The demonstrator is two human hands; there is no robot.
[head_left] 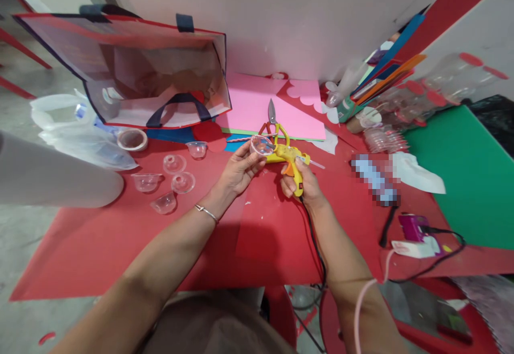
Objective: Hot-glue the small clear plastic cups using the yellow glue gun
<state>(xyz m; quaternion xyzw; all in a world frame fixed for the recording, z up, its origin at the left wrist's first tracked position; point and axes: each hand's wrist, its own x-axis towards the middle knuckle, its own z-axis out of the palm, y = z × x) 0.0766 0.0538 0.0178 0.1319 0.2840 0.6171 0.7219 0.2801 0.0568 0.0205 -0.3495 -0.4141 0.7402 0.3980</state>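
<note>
Left hand (240, 171) pinching a small clear plastic cup (261, 144). Right hand (300, 183) wrapped tight around a yellow glue gun (288, 157), tip touching the cup. Red table sheet (160, 236) underneath.

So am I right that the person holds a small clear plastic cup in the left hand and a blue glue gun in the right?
Not quite: the glue gun is yellow with an orange trigger, not blue, as the head view shows. The rest stands: the left hand holds a small clear plastic cup, and the right hand grips the gun.
</note>
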